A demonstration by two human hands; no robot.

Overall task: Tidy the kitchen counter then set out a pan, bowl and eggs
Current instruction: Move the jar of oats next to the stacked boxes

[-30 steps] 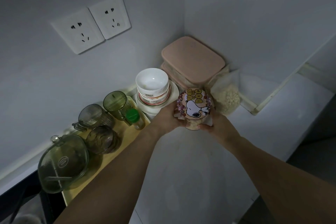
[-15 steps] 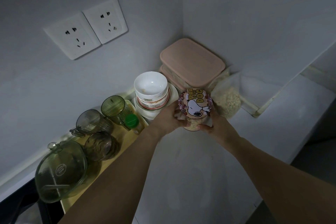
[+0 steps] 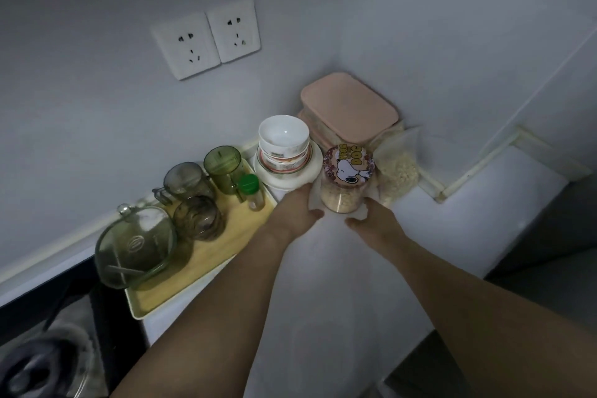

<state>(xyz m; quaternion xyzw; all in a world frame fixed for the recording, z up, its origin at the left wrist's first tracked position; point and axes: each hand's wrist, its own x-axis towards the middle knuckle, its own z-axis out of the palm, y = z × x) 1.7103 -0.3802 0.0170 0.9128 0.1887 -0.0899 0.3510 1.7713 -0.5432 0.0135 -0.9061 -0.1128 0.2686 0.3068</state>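
Up in the counter corner: everything was crammed against the two walls, so here's the rundown, biggest stuff first.
Counter (image 3: 323, 284): pale top, bare in the middle where both forearms were stretched across it.
Tray (image 3: 206, 255): yellow, parked to the left, loaded with a green glass pitcher (image 3: 135, 245), smoky cups and a small green-capped bottle (image 3: 250, 189).
Pink-lidded box (image 3: 347, 107): shoved right into the corner, behind the jar.
Bag of grains (image 3: 399, 171): clear plastic, slumped just right of the jar, seemingly touching it.
Bowls (image 3: 283, 142): white, stacked on a plate just left of the jar. Probably the bowl that gets set out later.
Jar (image 3: 345, 178): the cartoon-dog-lid one, upright, pale grains inside, stood on or wrapped in a white cloth or paper, can't tell which. Long axis straight up.
Left hand (image 3: 298, 207): placed at the jar's lower left, fingers curled toward the white wrap; whether the jar itself was gripped couldn't be made out.
Right hand (image 3: 371, 221): at the lower right, same story, fingers hidden behind the wrap.
Key relation: jar sat between the hands and slightly beyond the fingertips, toward the corner; both hands looked about equally near.
Guess: tidying stage, no pan or eggs seen yet.
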